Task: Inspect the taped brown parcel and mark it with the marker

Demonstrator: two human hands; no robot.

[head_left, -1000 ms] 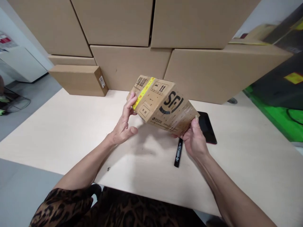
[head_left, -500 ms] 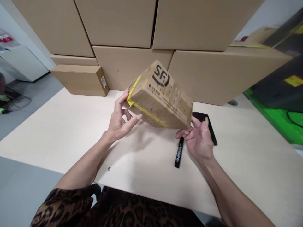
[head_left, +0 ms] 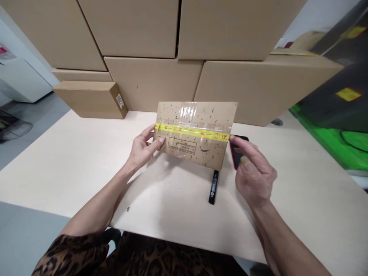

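A small cardboard box is held up above the table, its broad face tilted toward me. Yellow tape with red print runs across that face, above a printed rectangle. My left hand is closed on the box's left edge, thumb in front and fingers partly hidden behind. At the right edge, my right hand presses its index fingertip by the tape's end, the other fingers curled in; the box is steadied between both hands. A black marker lies below the box's lower right corner. Behind my right hand lies a dark phone with a red edge.
Large cardboard boxes are stacked along the back of the pale table. In front of them at left stands a flat carton with a label. Green sheeting and a dark object are beyond the right edge.
The small box has been turned from a slanted pose showing its "SF" side to one showing the taped broad face. My right hand has shifted from under its corner to its right edge.
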